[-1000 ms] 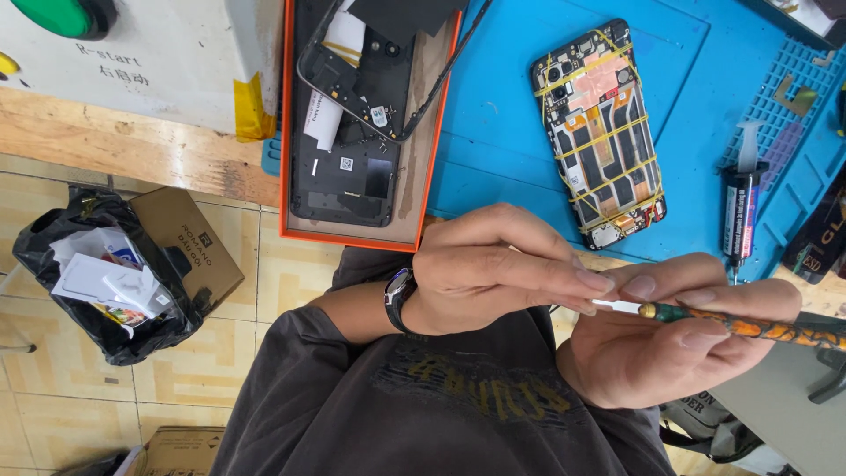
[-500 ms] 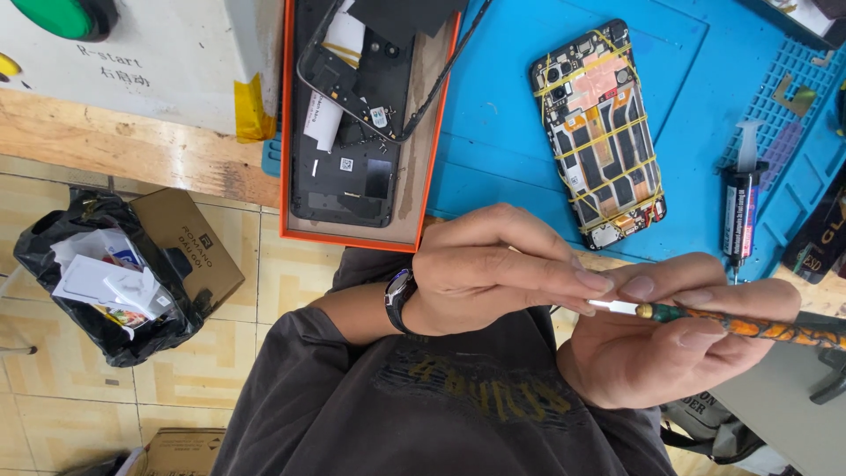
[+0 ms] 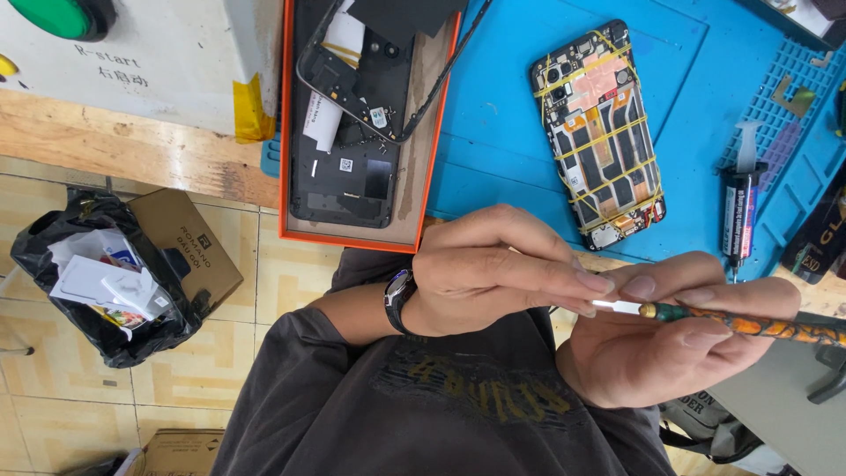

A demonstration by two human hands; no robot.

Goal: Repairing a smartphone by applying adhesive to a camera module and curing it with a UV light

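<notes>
Just below the opened phone (image 3: 599,137), the right hand (image 3: 670,339) grips a light, stiff screwdriver (image 3: 749,324) by its handle; the left hand (image 3: 502,269) pinches its thin, probably delicate tip.

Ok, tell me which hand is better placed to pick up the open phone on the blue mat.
Probably left. The left hand only pinches the tip of the tool and frees easily; the right hand is wrapped around its handle. The phone lies just beyond both.

A beige tiled floor (image 3: 291,282) lies below a worn wooden bench edge (image 3: 123,132) topped with a blue mat (image 3: 502,115).
</notes>
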